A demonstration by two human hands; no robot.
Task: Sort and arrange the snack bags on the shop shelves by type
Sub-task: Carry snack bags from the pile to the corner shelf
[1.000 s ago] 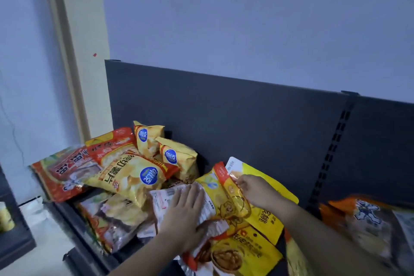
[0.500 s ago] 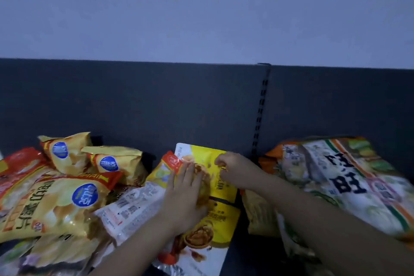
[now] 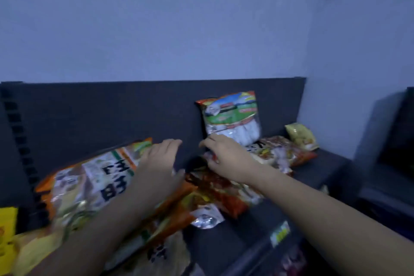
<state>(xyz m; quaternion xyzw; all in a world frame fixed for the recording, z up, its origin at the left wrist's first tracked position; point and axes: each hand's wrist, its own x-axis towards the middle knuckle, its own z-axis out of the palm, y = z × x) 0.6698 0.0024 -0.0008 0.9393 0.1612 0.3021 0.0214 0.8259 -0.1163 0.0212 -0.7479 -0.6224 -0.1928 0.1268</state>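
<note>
A red bag (image 3: 221,190) lies flat near the middle of the shelf (image 3: 246,226), and at its 12 o'clock a green-and-white bag (image 3: 230,116) stands upright against the dark back panel (image 3: 112,114). The right hand (image 3: 226,157) reaches in from 5 o'clock, knuckles up and fingers curled down at the foot of the upright bag, over the top edge of the red bag. Blur hides whether they actually pinch it. The left hand (image 3: 161,159) comes from 7 o'clock, palm down, fingers straight and together, lying slack across the right end of a big orange-and-white bag (image 3: 96,177) and gripping nothing. At the red bag's 2 o'clock lie another red-and-white bag (image 3: 280,152) and, beyond it, a small yellow bag (image 3: 301,135). A yellow bag (image 3: 9,226) shows at the 8 o'clock corner, and a price tag (image 3: 280,233) sits on the shelf's front edge. Half a second ago both hands lay on a yellow bag left of the slotted post. They have since let it go and crossed rightward, and the orange-and-white bag now sits at 9 o'clock of the hands instead of 3 o'clock.
</note>
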